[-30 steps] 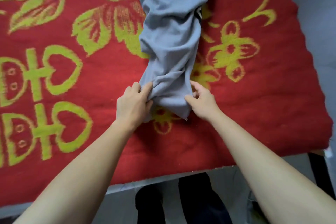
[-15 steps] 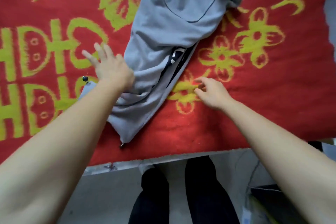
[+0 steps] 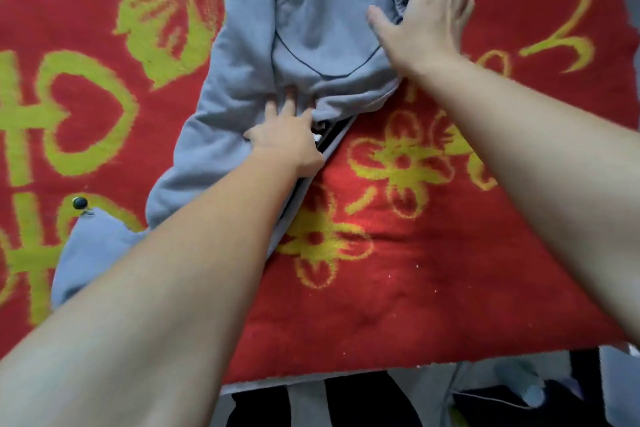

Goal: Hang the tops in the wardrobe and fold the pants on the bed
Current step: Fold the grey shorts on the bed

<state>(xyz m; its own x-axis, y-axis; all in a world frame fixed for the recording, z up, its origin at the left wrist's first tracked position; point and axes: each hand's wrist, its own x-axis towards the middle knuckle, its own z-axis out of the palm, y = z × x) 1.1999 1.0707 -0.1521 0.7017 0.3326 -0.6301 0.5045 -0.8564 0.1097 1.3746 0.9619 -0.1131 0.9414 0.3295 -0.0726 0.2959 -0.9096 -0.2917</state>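
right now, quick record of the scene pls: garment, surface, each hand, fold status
garment: grey pants, rumpled, pocket facing up
surface: red blanket with yellow-green flowers
left: left hand presses on the middle of the pants
right: right hand flat, fingers spread, on the waistband end
hem: black toggle at the near leg end
fold: not yet done

Before us the bed [image 3: 256, 386] is covered by a red blanket [image 3: 433, 288] patterned with yellow-green flowers, leaves and hearts, and its near edge runs along the bottom. On the blanket we see grey pants [image 3: 311, 28], rumpled, lying aslant from the top centre down to the lower left. A small black knob [image 3: 79, 203] sits beside their lower end.
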